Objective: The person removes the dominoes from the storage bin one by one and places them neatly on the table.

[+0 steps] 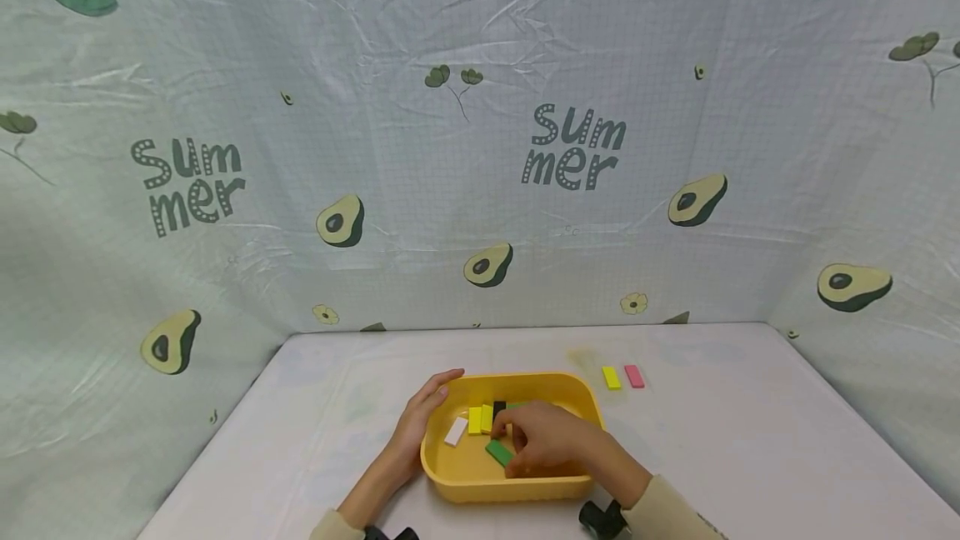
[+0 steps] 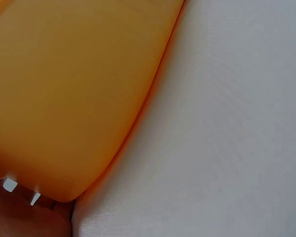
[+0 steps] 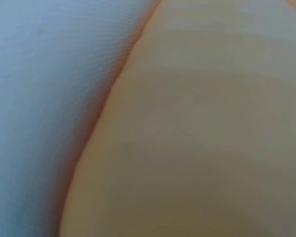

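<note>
A yellow plastic bin [image 1: 480, 490] stands on the table. My left hand [image 1: 412, 430] rests along its outer left wall, fingers extended and fingertips at the far left corner of the rim. The wall and part of that hand show in the left wrist view. Inside the bin, my right hand [image 1: 551, 438] reaches down with bent fingers and pinches a green block [image 1: 498, 452] between finger and thumb. Just left of it lie a white block [image 1: 455, 432] and two yellow blocks [image 1: 475, 421]. A black block [image 1: 498, 408] and another green one are partly hidden behind the right hand.
On the table beyond the bin's right side lie a loose yellow block [image 1: 611, 378] and a pink block [image 1: 634, 377]. A white table cover [image 1: 337, 407] spreads around the bin. Printed sheeting [image 1: 420, 190] hangs behind and at both sides.
</note>
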`<state>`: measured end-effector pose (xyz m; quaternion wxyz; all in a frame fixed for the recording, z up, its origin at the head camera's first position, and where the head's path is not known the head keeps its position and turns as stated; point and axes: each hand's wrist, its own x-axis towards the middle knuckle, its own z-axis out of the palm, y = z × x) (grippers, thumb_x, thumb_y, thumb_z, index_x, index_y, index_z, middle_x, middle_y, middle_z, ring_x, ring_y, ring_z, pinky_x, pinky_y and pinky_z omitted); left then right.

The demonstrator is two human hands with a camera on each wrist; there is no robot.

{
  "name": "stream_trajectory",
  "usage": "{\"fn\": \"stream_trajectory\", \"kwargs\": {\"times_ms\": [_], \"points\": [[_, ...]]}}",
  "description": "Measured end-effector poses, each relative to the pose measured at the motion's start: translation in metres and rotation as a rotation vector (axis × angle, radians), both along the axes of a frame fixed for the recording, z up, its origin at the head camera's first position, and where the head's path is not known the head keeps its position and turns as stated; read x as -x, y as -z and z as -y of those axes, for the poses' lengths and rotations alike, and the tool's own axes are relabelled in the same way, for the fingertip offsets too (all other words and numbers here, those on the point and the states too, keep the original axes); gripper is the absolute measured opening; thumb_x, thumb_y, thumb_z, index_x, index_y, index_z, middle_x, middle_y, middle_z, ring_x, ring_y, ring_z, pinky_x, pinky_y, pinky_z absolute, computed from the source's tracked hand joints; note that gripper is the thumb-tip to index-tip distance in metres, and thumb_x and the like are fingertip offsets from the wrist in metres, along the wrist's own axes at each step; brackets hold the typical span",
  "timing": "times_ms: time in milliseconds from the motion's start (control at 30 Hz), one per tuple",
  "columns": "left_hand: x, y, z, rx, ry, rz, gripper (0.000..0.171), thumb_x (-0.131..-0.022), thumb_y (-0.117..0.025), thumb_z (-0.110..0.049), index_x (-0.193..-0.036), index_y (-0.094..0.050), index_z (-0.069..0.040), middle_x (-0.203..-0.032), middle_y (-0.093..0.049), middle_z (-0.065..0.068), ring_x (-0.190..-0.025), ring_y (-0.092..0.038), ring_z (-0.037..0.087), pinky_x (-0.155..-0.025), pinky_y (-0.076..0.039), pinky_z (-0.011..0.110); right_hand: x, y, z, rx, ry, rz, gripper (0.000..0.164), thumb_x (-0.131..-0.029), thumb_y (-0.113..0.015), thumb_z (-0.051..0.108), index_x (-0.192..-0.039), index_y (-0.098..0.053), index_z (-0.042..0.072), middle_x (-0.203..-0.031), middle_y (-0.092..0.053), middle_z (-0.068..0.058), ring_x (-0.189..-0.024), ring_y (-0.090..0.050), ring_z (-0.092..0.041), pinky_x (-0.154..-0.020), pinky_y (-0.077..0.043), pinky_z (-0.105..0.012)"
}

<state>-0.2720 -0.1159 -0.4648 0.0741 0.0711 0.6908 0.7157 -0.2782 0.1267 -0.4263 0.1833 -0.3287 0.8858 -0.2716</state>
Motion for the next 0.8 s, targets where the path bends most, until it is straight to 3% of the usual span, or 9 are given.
{"fn": "stream_trajectory", "kwargs": {"times_ms": [333, 567, 800], "points": [[-0.002, -0.001, 0.001, -0.030, 0.018, 0.009, 0.054, -0.110, -0.041, -0.033, -0.156, -0.041, -0.004, -0.155, -0.048, 0.015, -0.136, -0.052, 0.022, -0.108, -0.045, 0.023, -0.002, -0.007, -0.004, 0.016, 0.028, -0.016, 0.036, -0.081, -0.087, 0.028, -0.112, -0.070, 0.021, -0.077, -0.060, 0.011, -0.072, -0.053, -0.005, -0.067, -0.046, -0.021], [-0.003, -0.003, 0.001, -0.027, 0.023, 0.015, 0.055, -0.110, -0.041, -0.034, -0.156, -0.040, -0.005, -0.155, -0.049, 0.014, -0.137, -0.052, 0.023, -0.112, -0.044, 0.027, -0.001, -0.023, -0.012, 0.044, 0.044, -0.020, 0.037, -0.083, -0.086, 0.033, -0.114, -0.070, 0.021, -0.077, -0.060, 0.009, -0.070, -0.053, -0.006, -0.066, -0.045, -0.021], [-0.005, -0.003, 0.002, -0.022, 0.020, 0.017, 0.054, -0.110, -0.040, -0.034, -0.156, -0.041, -0.005, -0.155, -0.049, 0.014, -0.138, -0.052, 0.025, -0.115, -0.043, 0.031, 0.002, -0.039, -0.025, 0.056, 0.044, -0.108, 0.037, -0.085, -0.085, 0.032, -0.116, -0.069, 0.021, -0.075, -0.061, 0.011, -0.068, -0.054, -0.006, -0.066, -0.046, -0.022]]}}
